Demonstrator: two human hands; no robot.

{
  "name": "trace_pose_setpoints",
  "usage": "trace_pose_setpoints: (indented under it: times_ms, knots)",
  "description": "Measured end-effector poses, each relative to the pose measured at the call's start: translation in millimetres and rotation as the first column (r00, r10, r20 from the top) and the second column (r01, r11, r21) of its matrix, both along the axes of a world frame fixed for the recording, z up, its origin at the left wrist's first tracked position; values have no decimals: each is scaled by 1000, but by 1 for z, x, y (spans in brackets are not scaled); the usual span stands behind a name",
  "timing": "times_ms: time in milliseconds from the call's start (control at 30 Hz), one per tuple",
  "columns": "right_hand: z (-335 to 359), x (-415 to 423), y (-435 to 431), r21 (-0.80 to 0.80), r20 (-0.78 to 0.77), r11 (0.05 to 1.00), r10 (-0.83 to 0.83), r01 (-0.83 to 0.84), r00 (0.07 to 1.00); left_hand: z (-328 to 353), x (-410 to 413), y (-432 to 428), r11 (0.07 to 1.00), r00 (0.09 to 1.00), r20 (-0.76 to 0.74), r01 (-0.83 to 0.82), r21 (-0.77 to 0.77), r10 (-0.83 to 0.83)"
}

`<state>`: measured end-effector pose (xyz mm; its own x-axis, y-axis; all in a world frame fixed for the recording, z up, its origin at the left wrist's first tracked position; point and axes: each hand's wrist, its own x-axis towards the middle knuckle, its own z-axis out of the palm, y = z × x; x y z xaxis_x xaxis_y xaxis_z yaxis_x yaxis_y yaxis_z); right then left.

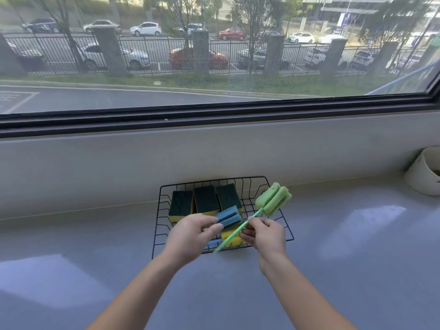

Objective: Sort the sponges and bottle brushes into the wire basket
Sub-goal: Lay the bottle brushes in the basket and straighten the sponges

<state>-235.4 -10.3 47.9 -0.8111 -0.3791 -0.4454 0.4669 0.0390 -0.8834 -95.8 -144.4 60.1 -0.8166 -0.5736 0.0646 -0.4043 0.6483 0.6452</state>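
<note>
Green bottle brush is pinched by the right hand. The left hand pinches the blue bottle brush over the wire basket of sponges.

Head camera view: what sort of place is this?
Probably a kitchen or utility counter beside a street-facing window. Signs: a grey countertop, a wire basket of scouring sponges with a blue bottle brush and a green bottle brush, and a wide window onto parked cars.

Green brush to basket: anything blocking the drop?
Nothing visible blocks it. The green brush, held in the right hand, hangs over the wire basket's bare right side; sponges and the blue brush are to its left.
</note>
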Motion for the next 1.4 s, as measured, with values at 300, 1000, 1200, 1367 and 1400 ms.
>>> trace_pose_setpoints:
  times_ms: [300,1000,1200,1367,1400]
  knots:
    - [9,24,-19,-168,86,982,102,-86,991,4,0,3,924,988,149,28,-381,31]
    - [-20,-19,22,382,-403,889,407,-253,820,-59,13,-40,920,888,439,48,-389,140]
    - [-23,-16,12,411,-398,857,475,-310,785,-71,12,-49,967,891,428,-40,-251,148]
    - [-21,-17,11,433,-411,841,505,-325,759,-72,23,-44,967,926,321,-130,-221,198]
    - [-21,-18,12,426,-410,848,491,-315,768,-72,25,-42,959,941,249,-174,-223,228]
